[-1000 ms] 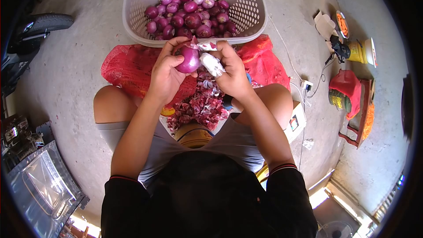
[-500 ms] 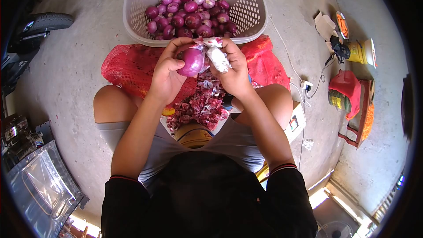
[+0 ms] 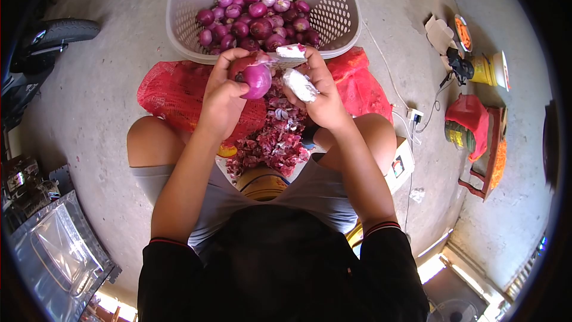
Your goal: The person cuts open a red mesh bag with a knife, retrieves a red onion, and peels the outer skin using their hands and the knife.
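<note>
My left hand (image 3: 223, 95) is wrapped round a red onion (image 3: 258, 80), whose loose dark skin shows at its top. Just right of it is my right hand (image 3: 322, 92), with white wrapping (image 3: 301, 85) on the thumb and more white material (image 3: 291, 51) at the index fingertip. Its fingers are curled around something thin and greyish that I cannot make out. Beyond both hands, a grey perforated basket (image 3: 179, 15) holds several red onions (image 3: 260, 28). Below the hands lies a heap of onion skins (image 3: 277, 140) between my legs.
Red mesh sacks (image 3: 179, 92) (image 3: 363, 86) lie on either side of the skins. A motorcycle wheel (image 3: 71, 28) is at left. Cables and a power socket (image 3: 414, 115) lie on the floor at right, near a yellow bucket (image 3: 485, 70) and a red stool (image 3: 488, 155).
My right hand has moved slightly away from the onion, and its wrapped thumb and index finger have spread further apart. The onion has turned in my left hand, showing more dark skin.
</note>
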The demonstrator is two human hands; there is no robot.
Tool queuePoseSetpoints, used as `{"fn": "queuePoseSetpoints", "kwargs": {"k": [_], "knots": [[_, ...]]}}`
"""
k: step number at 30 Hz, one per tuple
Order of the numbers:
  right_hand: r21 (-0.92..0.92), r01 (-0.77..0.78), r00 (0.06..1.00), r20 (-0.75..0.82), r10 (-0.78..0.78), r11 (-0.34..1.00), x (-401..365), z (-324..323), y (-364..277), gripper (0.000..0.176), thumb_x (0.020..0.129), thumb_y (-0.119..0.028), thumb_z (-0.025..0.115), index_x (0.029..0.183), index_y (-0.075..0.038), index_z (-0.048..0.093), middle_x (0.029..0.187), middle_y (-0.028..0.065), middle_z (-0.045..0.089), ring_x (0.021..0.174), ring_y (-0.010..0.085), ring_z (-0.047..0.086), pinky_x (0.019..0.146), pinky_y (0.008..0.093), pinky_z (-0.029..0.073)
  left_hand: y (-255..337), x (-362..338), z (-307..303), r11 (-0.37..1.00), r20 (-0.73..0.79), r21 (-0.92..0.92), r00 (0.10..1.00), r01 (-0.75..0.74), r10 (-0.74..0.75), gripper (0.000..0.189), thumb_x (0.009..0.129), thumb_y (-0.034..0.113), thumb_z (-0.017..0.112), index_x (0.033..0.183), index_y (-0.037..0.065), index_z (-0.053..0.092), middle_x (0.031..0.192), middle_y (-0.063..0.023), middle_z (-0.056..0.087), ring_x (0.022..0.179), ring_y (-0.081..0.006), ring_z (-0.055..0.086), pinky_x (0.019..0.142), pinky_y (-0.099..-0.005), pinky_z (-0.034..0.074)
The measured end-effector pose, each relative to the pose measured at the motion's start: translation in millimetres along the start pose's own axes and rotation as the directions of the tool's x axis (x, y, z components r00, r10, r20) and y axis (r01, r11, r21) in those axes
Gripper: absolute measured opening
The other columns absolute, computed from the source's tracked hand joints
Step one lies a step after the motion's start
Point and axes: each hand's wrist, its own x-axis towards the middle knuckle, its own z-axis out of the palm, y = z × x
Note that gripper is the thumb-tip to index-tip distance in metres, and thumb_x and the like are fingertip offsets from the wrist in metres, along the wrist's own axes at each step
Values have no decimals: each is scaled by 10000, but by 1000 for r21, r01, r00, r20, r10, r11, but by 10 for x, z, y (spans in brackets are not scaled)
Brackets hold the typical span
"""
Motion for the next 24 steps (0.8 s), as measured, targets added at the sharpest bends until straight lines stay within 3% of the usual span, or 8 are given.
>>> {"fn": "queuePoseSetpoints", "kwargs": {"k": [2, 5, 8, 15, 21, 24], "knots": [[-66, -50, 997, 50, 54, 997, -23, -51, -45, 493, 876, -34, 579, 1296, -61, 324, 949, 53, 596, 809, 94, 544, 697, 236, 439, 19, 3, -29, 999, -23, -6, 999, 32, -32, 538, 695, 47, 534, 1216, 52, 400, 1245, -144, 492, 1165, -261, 493, 1013, -384, 377], [-251, 29, 997, 79, -9, 968, -23, -40, 48, 515, 855, 1, 567, 1299, -60, 314, 947, 68, 598, 841, 114, 549, 723, 247, 434, -17, 9, -50, 999, -29, 32, 1000, 13, -12, 502, 726, 56, 532, 1210, 52, 397, 1241, -149, 492, 1153, -283, 504, 1004, -400, 384], [-162, 25, 996, 83, -11, 987, -8, 33, 78, 508, 848, 21, 546, 1294, -57, 314, 917, 67, 594, 839, 106, 538, 713, 242, 426, -30, 13, -51, 1000, -10, -4, 1000, 15, -15, 479, 746, 64, 534, 1205, 47, 397, 1237, -154, 491, 1139, -299, 514, 999, -412, 388], [-170, 14, 997, 79, -1, 985, 6, 61, 72, 507, 828, 27, 553, 1273, -56, 325, 885, 72, 590, 833, 106, 536, 725, 254, 431, -43, 18, -73, 997, -24, -73, 999, 35, -37, 459, 777, 93, 543, 1210, 61, 395, 1250, -139, 480, 1151, -269, 503, 1001, -417, 385], [-481, 304, 953, 149, -264, 822, -7, -5, 216, 572, 744, 3, 606, 1239, -45, 324, 804, 96, 576, 726, 213, 574, 689, 312, 444, -16, 19, 24, 977, -98, -202, 991, 71, -92, 298, 904, 156, 534, 1173, 106, 415, 1204, -99, 520, 1107, -213, 515, 923, -384, 431], [-559, 216, 976, 146, -162, 800, -62, 25, 120, 524, 792, -23, 654, 1222, -43, 355, 867, 62, 611, 789, 129, 579, 730, 268, 439, -41, 30, -18, 972, -109, -225, 990, 63, -90, 244, 943, 199, 503, 1157, 119, 416, 1196, -95, 524, 1095, -210, 526, 920, -389, 445]]}}
